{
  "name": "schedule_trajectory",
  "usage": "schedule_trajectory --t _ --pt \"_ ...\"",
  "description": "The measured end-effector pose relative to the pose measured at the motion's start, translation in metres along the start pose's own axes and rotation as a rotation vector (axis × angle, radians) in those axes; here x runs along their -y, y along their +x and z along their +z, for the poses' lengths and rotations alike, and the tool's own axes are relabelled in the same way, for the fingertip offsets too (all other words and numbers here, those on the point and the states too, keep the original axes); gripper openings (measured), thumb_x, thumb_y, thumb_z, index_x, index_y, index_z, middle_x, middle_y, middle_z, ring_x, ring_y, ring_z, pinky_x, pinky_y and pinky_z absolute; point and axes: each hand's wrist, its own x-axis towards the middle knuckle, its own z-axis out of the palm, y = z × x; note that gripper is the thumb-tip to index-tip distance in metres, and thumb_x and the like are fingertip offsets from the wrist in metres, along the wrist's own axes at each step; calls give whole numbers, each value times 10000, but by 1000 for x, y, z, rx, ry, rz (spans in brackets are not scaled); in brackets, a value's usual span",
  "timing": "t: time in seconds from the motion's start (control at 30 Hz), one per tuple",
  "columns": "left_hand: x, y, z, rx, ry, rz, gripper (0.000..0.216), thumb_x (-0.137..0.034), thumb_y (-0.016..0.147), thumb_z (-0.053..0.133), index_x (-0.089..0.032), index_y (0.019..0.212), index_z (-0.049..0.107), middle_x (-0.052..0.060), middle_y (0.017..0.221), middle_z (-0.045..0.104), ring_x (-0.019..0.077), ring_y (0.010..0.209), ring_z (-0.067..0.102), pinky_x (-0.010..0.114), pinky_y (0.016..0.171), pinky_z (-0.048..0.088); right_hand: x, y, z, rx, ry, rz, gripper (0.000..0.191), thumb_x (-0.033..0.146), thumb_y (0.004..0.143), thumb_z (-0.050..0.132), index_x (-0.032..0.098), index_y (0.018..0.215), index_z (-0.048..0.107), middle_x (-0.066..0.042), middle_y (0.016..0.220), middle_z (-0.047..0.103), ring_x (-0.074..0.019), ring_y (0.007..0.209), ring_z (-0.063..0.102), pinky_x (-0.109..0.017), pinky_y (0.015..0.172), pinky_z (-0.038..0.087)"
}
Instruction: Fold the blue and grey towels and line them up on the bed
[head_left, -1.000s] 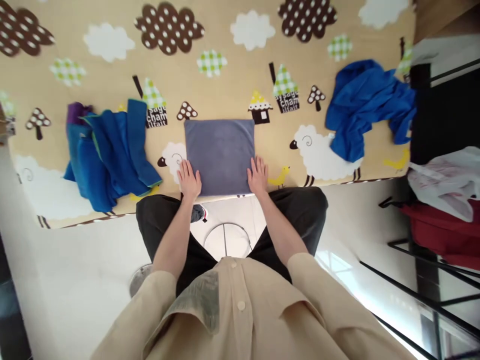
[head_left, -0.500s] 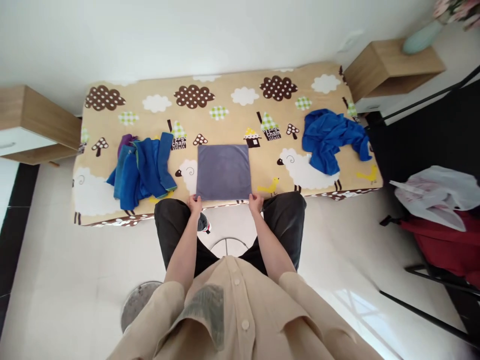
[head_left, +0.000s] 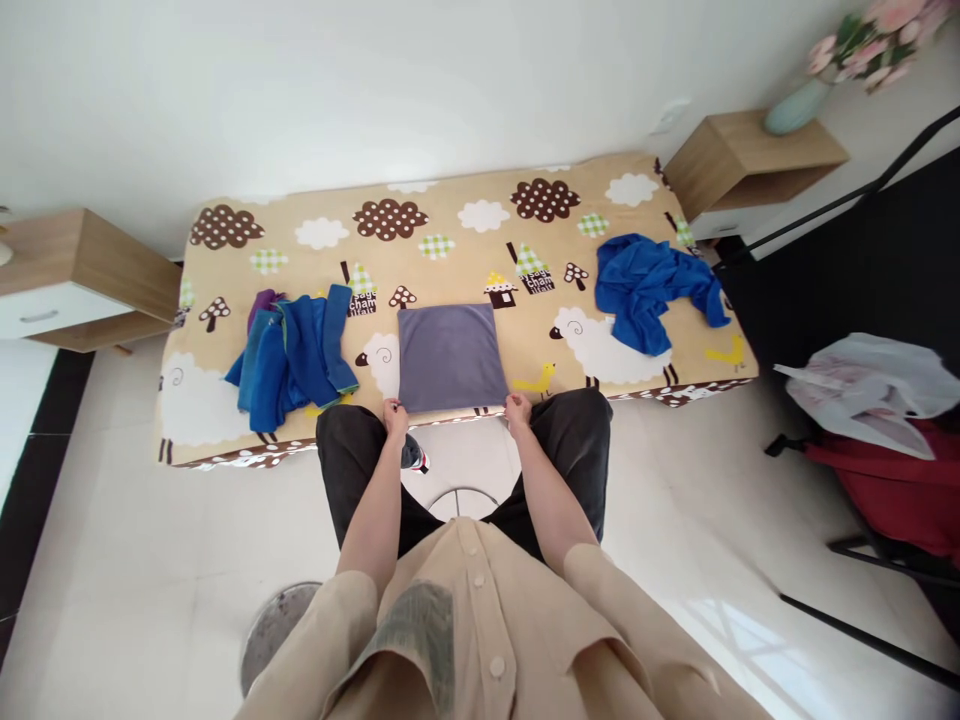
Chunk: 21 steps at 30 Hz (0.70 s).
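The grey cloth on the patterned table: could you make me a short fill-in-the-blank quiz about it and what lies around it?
1. The folded grey cloth lies flat, and its colour is ____.
2. The left hand and right hand hold the cloth's two ____ corners.
3. The crumpled blue cloth lies to the cloth's ____.
4. The sheep-print table cover also carries a pile of blue towels to the cloth's ____.

Missing words: grey; near; right; left

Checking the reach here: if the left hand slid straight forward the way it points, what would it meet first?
Probably the grey cloth: the left hand is at its near left corner, pointing across the bed.
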Motion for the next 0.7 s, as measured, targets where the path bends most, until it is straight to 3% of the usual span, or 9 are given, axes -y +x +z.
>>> schedule_trajectory --t 0.13,0.27,0.43,0.7 --pt "5 -5 -2 52 40 -14 257 -116 853 509 -188 900 751 70 766 676 230 813 693 310 777 558 0 -5 -4 -26 -53 52 279 335 770 613 145 871 790 -25 651 700 -195 663 658 -271 663 546" --pt "10 -3 -2 89 68 -16 307 -141 810 574 -181 1048 764 59 805 703 218 856 700 300 800 561 -5 -8 -10 3 -103 51 341 203 690 644 149 976 821 -46 789 767 -209 777 701 -299 820 573" --pt "13 -2 -7 109 70 66 474 -46 683 637 -182 1121 757 34 838 722 195 825 697 306 866 555 -9 -6 -16 82 -274 -78 563 60 618 608 180 1129 810 -65 1017 795 -223 965 714 -339 1011 543" --pt "19 8 -2 60 45 191 445 -14 661 564 -169 1010 793 1 729 634 187 749 654 320 875 557 -10 12 -11 27 -314 -177 413 38 671 529 111 963 812 -83 932 752 -214 855 680 -376 995 548"
